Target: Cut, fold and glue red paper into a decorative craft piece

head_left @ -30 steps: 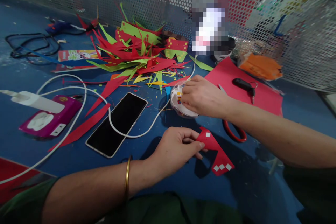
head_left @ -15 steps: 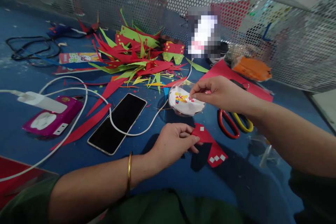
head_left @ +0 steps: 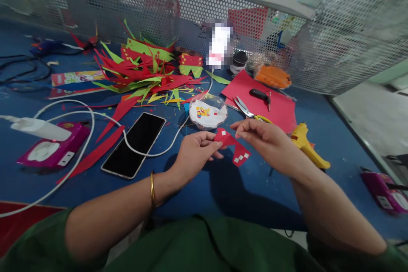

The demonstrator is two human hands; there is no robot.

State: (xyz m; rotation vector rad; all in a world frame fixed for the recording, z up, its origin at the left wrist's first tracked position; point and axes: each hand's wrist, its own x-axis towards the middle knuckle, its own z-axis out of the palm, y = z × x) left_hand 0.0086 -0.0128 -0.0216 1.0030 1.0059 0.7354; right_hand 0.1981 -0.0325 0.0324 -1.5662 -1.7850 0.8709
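Blue surface [head_left: 344,144]: left hand [head_left: 196,154], right hand [head_left: 269,144] near bowl [head_left: 208,126]; a knock could spill it.
Left: grip closed on one end of red cutout [head_left: 227,139], above the surface; free end unsupported, a push may crease it. Right: grip pinched, contents unclear.

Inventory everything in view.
Cutout: one, red, left hand
Tiny piece: one, pink, right hand
Dish: one, clear, beyond hands
Paper scraps: many, red/green, back left
Sheet: one, red, back right
Key fob: one, black, on sheet
Scissors: one, silver/yellow, sheet's edge
Glue gun: one, yellow, right
Packet: one, orange, behind sheet
Jar: one, black, behind sheet
Phone: one, black, left
Cable: one, white, across phone
Charger: one, white, left
Socket boxes: two, purple, far left, right
Card: one, multicoloured, back left
Mesh: one, grey, behind
Blurred screen: one, white, before mesh
Table: one, blue, beneath
Bangle: one, gold, left wrist
Left hand: one, bare, centre
Right hand: one, bare, centre
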